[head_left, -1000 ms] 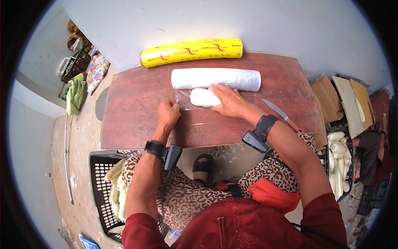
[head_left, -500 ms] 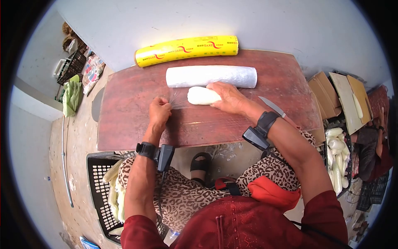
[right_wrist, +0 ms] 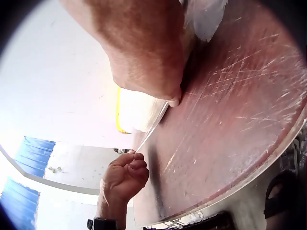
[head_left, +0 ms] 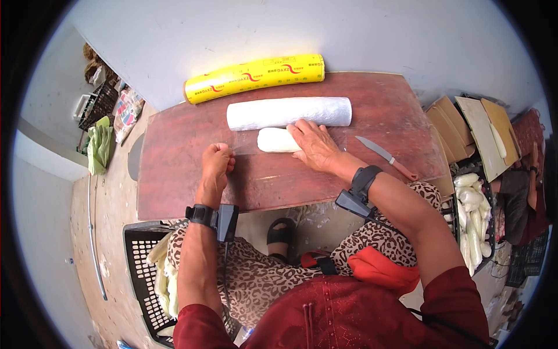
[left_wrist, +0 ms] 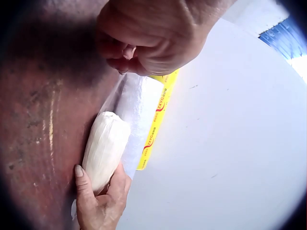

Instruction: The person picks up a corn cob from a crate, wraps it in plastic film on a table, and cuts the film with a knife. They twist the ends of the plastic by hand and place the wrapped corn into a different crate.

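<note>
A pale, elongated vegetable [head_left: 273, 140], layered like husk leaves, lies on the wooden table in front of a white roll of cling film [head_left: 288, 111]. My right hand [head_left: 317, 146] holds its right end, thumb on the near side and fingers on the far side, as the left wrist view shows. Left of the vegetable, my left hand [head_left: 216, 164] has its fingers curled and pinches the edge of clear film [right_wrist: 151, 128]. That film stretches taut from the fingertips toward the vegetable and the roll.
A yellow printed roll [head_left: 256, 77] lies along the table's back edge by the wall. A knife [head_left: 378, 149] rests at the right. Black crates of pale vegetables flank the table, one at lower left [head_left: 142, 256], another at right [head_left: 493, 232]. Cardboard [head_left: 450, 131] leans behind the right one.
My left hand has moved left, pulling the film out from the vegetable. My right hand stays on the vegetable, its fingers now lying further over the top.
</note>
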Action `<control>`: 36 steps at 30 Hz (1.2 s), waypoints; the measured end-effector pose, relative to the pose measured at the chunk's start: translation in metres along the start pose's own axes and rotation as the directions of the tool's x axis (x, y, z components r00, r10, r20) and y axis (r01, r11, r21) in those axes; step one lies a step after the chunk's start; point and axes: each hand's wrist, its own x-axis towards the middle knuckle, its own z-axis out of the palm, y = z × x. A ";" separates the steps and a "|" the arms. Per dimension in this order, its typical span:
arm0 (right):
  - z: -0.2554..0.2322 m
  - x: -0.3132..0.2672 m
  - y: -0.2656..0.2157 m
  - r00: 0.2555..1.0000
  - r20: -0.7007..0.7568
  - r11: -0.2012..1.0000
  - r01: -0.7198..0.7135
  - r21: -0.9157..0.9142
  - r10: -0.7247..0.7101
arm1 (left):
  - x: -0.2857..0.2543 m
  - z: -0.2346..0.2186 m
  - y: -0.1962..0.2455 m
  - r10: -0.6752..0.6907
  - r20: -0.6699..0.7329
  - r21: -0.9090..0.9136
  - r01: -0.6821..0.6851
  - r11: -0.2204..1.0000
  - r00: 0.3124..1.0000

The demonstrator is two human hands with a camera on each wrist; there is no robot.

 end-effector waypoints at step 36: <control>-0.011 -0.027 0.008 0.961 0.105 0.938 0.222 0.267 -0.258 | -0.053 -0.027 0.010 -0.123 0.236 0.672 -0.070 0.737 0.964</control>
